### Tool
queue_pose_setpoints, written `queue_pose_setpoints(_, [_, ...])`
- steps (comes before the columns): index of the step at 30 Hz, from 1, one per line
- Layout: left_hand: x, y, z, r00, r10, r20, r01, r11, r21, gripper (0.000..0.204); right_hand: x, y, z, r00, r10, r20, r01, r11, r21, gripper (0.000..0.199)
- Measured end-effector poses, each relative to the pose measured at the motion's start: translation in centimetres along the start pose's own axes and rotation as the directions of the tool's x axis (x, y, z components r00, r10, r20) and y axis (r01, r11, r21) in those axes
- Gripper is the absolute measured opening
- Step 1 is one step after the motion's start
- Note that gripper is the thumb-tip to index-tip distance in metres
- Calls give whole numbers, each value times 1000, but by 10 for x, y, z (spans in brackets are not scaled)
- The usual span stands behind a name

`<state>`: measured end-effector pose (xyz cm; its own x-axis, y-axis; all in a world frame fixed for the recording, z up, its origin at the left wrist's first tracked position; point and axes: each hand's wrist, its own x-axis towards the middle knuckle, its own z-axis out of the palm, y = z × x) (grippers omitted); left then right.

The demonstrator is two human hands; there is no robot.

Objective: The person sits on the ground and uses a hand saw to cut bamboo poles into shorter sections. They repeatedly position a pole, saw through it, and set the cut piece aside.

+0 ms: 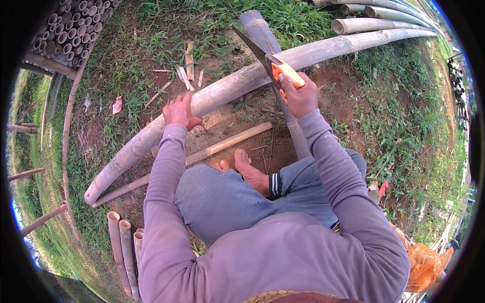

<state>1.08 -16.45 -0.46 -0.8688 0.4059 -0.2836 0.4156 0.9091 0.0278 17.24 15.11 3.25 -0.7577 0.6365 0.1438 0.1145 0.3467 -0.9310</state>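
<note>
The thick bamboo pole [222, 91] lies across the bare ground in front of the seated person, its long axis running from lower left, near the person's left knee, up to the upper right, where it meets other long poles [384, 20] lying in the grass. It curves in the picture, as straight edges do toward the rim. The saw blade [255, 50] crosses the pole at a steep angle about midway along it, its edge resting on the pole's upper side, just right of where the left hand [180, 112] presses down.

The left hand lies flat over the top of the pole, fingers wrapped over its far side, pinning it. The right hand [299, 95] sits just on the near side of the pole, fingers clamped round the orange saw handle [287, 72]. Both arms reach forward in purple sleeves, the right more extended.

A thinner bamboo stick [222, 146] lies nearly parallel below the pole, beside the bare foot [250, 171]. Short cut bamboo lengths [121, 247] lie at the lower left.
</note>
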Motion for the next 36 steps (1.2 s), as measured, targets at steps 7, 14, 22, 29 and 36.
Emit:
queue_pose_setpoints(7, [-9, -23, 16, 997, -24, -70, 23, 1000, -13, 93, -179, -4, -109, 995, 49, 91, -42, 996, -72, 26])
queue_pose_setpoints(14, [-7, -7, 14, 999, 4, -52, -4, 1000, 1, 95, -85, 39, -47, 998, -18, 52, 22, 997, -77, 24])
queue_pose_setpoints(22, [-8, -20, 10, 998, -45, -42, 45, 999, -3, 91, -121, -16, -72, 984, 142, 110, -139, 990, -33, 25])
queue_pose_setpoints(29, [-3, -19, 19, 994, -14, -111, 12, 1000, -14, 92, -160, 3, -98, 998, -18, 52, 21, 997, -71, 23])
queue_pose_setpoints(36, [-4, -15, 7, 999, -12, -41, 11, 1000, -21, 99, -43, -10, -15, 997, -68, 37, 71, 993, -97, 27])
